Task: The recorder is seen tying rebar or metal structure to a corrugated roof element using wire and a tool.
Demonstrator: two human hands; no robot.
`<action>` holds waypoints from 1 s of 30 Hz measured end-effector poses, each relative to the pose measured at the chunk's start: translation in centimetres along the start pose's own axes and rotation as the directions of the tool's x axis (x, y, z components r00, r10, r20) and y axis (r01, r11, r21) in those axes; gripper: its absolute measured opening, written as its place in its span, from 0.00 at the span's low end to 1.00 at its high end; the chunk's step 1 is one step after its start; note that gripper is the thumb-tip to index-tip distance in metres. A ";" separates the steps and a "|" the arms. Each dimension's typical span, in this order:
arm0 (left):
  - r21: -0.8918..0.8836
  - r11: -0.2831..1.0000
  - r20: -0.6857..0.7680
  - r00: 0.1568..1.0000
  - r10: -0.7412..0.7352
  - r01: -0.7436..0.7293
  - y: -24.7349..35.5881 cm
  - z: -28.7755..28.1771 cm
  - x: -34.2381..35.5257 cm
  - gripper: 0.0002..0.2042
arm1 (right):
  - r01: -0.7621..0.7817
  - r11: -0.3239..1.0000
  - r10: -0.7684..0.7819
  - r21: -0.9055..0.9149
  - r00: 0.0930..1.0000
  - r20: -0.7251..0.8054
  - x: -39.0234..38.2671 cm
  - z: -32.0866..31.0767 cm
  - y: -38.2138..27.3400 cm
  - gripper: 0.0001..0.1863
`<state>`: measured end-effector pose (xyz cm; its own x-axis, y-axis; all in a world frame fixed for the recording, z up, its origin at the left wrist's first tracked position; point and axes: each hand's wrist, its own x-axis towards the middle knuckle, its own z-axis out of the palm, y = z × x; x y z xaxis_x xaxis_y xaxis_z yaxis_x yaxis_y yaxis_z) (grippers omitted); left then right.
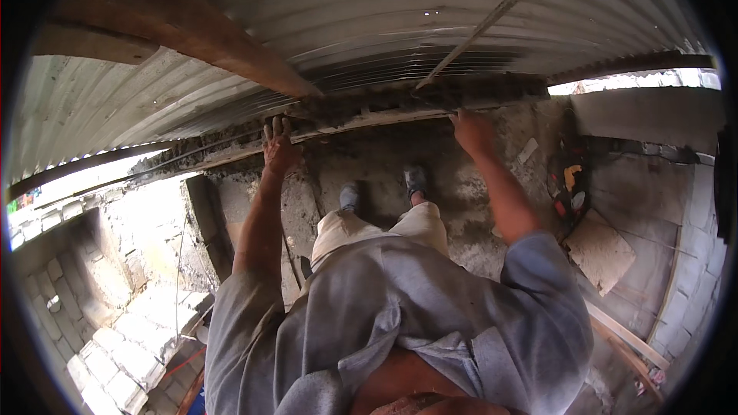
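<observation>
A long, dirty beam [377, 118] runs across in front of me, just under a corrugated metal roof [346, 23]. My left hand [281, 147] is raised to the beam, its fingers stretched out and resting against the beam's edge. Farther right, my right hand [473, 132] is closed at the same edge, with the index finger side against it. Whatever is in those fingers, if anything, is too small to make out. Dark, rough material [461, 92] lies along the top of the beam between and beyond my hands.
A wooden rafter [207, 38] slopes down toward the beam at left; a thin strip [492, 23] crosses the roof at right. Block walls [115, 346] stand low at left. A square board [601, 252], assorted small items [570, 180] and timber lengths [626, 338] lie at right.
</observation>
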<state>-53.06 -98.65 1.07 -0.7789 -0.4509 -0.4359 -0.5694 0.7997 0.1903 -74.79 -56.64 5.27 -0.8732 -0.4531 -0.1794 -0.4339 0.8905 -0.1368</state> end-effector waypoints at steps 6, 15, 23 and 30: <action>-0.006 1.000 0.004 1.000 -0.022 0.022 0.6 0.2 -0.1 0.45 | -0.068 0.997 0.072 -0.028 0.974 0.216 1.3 -0.2 0.5 0.27; -0.007 0.999 -0.063 0.997 0.034 -0.035 -0.4 1.1 0.2 0.46 | -0.086 0.988 0.052 0.128 0.967 0.251 2.3 2.5 2.4 0.28; 0.007 0.999 -0.063 0.997 0.040 -0.040 0.0 0.7 0.2 0.45 | -0.109 0.994 0.104 0.033 0.988 0.117 2.2 0.8 0.8 0.23; -0.015 1.000 -0.058 0.998 0.025 -0.026 0.5 -0.1 0.0 0.44 | -0.064 0.990 0.100 -0.122 0.946 0.309 3.9 -4.1 -2.0 0.26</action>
<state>-53.37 -98.25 1.27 -0.8070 -0.4529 -0.3789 -0.5527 0.8053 0.2145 -78.29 -60.00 8.81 -0.8009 -0.3527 -0.4839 -0.4006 0.9162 -0.0048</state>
